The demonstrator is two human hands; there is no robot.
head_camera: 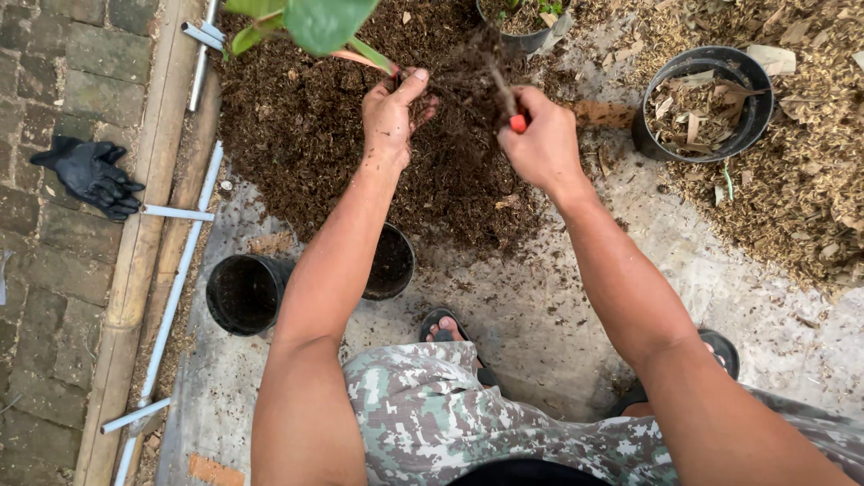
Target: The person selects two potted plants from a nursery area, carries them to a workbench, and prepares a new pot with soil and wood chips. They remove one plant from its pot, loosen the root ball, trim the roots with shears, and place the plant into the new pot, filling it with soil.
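Observation:
My left hand (392, 115) grips the base of a green-leaved plant (310, 22), its stem and dark root ball (468, 76) held over a pile of dark soil (315, 135). My right hand (540, 139) is closed around a small tool with a red handle (518, 122), whose tip pokes into the root ball. Loose soil falls from the roots. The tool's working end is hidden in the roots.
Two black pots lie by my left arm (243, 292) (393, 263). A black pot of dry leaves (706, 103) stands at right beside a mound of husks (801, 180). A black glove (90, 175) lies on the brick paving. White pipes (180, 270) run along the edge.

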